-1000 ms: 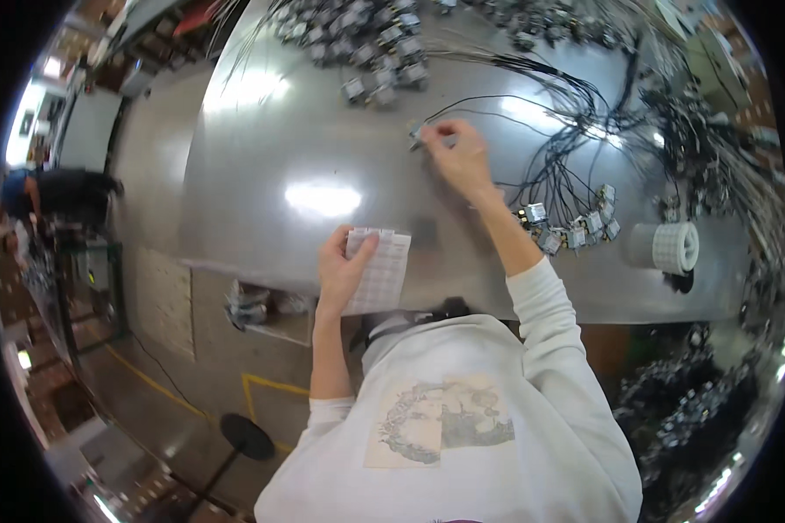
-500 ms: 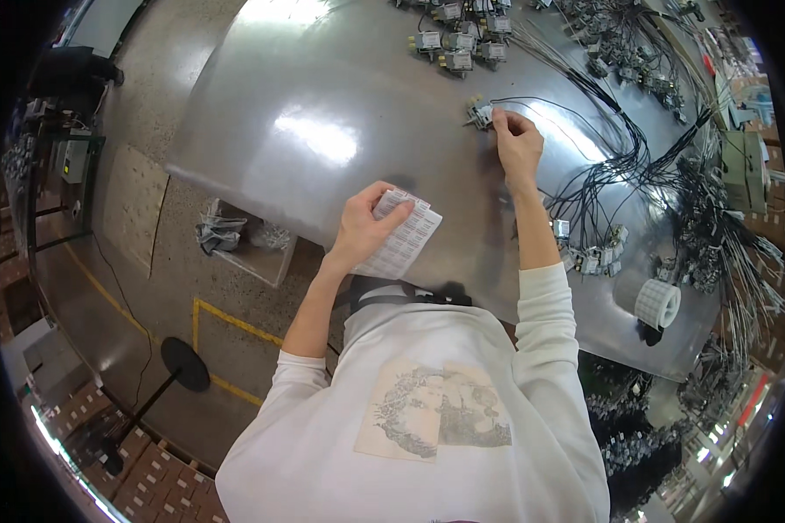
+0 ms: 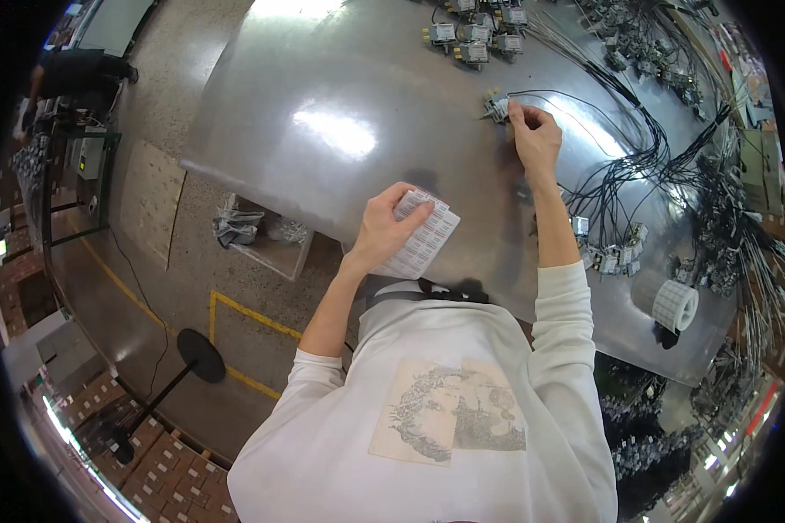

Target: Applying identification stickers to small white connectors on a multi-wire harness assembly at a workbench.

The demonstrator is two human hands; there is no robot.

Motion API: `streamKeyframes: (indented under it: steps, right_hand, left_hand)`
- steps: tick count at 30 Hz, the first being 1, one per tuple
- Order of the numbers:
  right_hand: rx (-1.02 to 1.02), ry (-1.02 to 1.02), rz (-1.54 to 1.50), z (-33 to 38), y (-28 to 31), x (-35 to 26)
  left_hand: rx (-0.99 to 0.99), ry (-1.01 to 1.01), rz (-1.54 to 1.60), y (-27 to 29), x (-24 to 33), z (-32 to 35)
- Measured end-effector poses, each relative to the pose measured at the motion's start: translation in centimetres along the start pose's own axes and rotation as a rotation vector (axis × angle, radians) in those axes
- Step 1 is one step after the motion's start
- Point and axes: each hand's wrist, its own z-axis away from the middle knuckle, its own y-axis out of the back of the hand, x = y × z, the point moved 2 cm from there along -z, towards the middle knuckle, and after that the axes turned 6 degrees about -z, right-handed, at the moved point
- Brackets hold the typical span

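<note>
White sheet (image 3: 428, 237) is held in L hand (image 3: 382, 230) nr edge of counter (image 3: 410, 131), wired unit (image 3: 496, 109) pinched by R hand (image 3: 539, 144) farther in.

One bare left hand (image 3: 385, 228) held one white rectangular label sheet (image 3: 433, 234); one bare right hand (image 3: 537, 141), one small silver-grey boxy part (image 3: 497, 108). Right of both was one white cylindrical label roll (image 3: 674, 305); below them, one grey metal desk (image 3: 270, 144).
</note>
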Motion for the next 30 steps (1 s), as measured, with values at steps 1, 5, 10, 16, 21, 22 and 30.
streamKeyframes:
  steps: [1, 5, 10, 16, 21, 22, 30]
  right_hand:
    - [0.000, -0.030, -0.033, 0.0, 0.1, -0.1]
    - [-0.001, -0.123, -0.033, -0.2, 0.6, -0.2]
    - [-0.046, -0.038, 0.044, -0.1, 0.6, -0.5]
    - [0.032, 0.002, 0.023, 0.6, 0.2, -1.3]
    - [-0.028, -0.031, 0.047, 0.5, 0.3, -1.6]
    - [-0.032, -0.031, 0.048, 0.4, 0.2, -1.6]
    - [-0.092, -0.176, 0.273, -2.1, 0.9, -1.3]
  left_hand:
    - [-0.001, 0.004, 0.018, 0.0, -0.1, 0.1]
    - [0.011, 0.022, 0.007, -0.1, -0.2, 0.1]
    - [0.010, 0.027, -0.060, -0.2, -0.1, -0.1]
    - [0.008, 0.030, -0.096, -0.5, -0.4, -0.6]
    - [-0.015, -0.006, -0.111, -0.4, -0.6, -0.9]
    - [-0.028, -0.009, -0.116, -0.4, -0.5, -1.0]
    - [-0.046, 0.000, -0.167, -0.2, -0.2, -1.1]
